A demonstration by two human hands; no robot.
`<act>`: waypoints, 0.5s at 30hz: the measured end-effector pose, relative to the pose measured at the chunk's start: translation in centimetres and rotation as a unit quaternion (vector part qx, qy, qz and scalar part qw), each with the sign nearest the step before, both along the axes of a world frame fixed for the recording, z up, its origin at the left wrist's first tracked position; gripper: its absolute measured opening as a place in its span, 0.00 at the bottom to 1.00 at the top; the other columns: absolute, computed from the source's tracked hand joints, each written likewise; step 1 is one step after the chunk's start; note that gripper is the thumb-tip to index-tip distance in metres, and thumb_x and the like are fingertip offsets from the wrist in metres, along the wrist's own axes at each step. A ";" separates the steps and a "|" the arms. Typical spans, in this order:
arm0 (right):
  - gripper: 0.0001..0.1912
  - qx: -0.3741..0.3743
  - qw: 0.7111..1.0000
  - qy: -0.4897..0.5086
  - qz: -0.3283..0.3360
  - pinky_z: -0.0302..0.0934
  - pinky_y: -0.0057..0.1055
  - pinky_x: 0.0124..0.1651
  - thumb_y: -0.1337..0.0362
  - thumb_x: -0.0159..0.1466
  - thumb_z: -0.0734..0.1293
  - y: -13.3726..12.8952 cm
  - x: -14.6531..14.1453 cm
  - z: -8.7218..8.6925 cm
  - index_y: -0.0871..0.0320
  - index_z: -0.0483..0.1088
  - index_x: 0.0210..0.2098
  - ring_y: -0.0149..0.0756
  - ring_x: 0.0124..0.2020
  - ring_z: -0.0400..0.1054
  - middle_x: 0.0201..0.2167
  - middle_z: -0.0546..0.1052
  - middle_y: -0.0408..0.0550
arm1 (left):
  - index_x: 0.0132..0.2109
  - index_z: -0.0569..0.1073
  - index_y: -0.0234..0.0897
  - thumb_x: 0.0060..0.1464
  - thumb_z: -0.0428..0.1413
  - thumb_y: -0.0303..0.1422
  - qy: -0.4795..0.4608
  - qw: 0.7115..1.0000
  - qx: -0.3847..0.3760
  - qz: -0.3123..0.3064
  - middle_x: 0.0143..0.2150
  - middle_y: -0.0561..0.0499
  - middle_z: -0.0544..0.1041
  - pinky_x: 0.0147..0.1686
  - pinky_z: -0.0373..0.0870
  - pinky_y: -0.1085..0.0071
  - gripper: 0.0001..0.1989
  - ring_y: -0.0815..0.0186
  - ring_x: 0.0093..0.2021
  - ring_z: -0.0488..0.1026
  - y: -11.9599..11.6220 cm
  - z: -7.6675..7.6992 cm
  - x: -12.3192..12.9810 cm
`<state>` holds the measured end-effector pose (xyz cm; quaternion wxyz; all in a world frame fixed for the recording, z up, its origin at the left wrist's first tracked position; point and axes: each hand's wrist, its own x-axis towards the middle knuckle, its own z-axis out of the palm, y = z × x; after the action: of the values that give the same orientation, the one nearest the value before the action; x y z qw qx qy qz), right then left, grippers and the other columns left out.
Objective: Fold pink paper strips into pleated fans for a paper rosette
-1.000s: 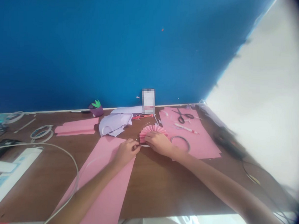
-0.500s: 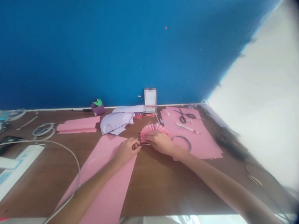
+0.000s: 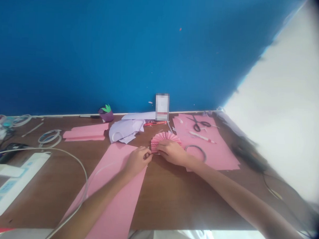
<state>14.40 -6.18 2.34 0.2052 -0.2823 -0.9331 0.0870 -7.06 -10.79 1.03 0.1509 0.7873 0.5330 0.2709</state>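
Note:
A pink pleated paper fan (image 3: 165,136) lies spread in a half circle on the brown table. Over its lower middle sits my right hand (image 3: 171,152), fingers curled and pressed onto the folds, hiding the fan's base. My left hand (image 3: 139,159) is closed in a pinch by the fan's lower left corner; what lies between its fingertips is too small to make out. Beneath my left hand and forearm stretches a long pink paper sheet (image 3: 120,201).
Scissors (image 3: 197,125), a marker pen (image 3: 202,137) and a dark ring (image 3: 196,147) rest on pink sheets (image 3: 221,156) at right. Crumpled lilac paper (image 3: 126,128) and a red cutter (image 3: 155,123) lie behind. Leftward are tape rolls (image 3: 49,138), a power strip (image 3: 18,184) and a cable (image 3: 77,159).
The whole view has shifted slightly, so things appear a little further right. Both hands stay in nearly the same place at the fan.

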 end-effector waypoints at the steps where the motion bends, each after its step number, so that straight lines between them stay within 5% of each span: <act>1: 0.09 0.000 1.000 -0.001 -0.001 0.58 0.29 0.38 0.73 0.66 0.61 0.0 0.0 0.0 0.58 0.72 0.35 0.34 0.37 0.69 0.36 0.77 0.49 | 0.31 0.73 0.38 0.55 0.55 0.28 0.000 1.000 0.001 0.000 0.27 0.54 0.71 0.31 0.62 0.72 0.06 0.69 0.29 0.68 0.0 0.0 0.0; 15: 0.07 -0.002 1.000 -0.011 -0.005 0.56 0.29 0.37 0.74 0.61 0.63 -0.3 0.0 0.4 0.59 0.71 0.32 0.34 0.35 0.68 0.34 0.76 0.48 | 0.33 0.72 0.40 0.55 0.55 0.29 -0.029 0.999 -0.023 0.013 0.27 0.55 0.71 0.31 0.62 0.73 0.02 0.70 0.28 0.68 0.0 -0.4 -0.1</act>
<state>14.41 -6.50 2.77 0.1949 -0.2881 -0.9337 0.0848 -7.18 -10.79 0.61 0.1810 0.7686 0.5445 0.2828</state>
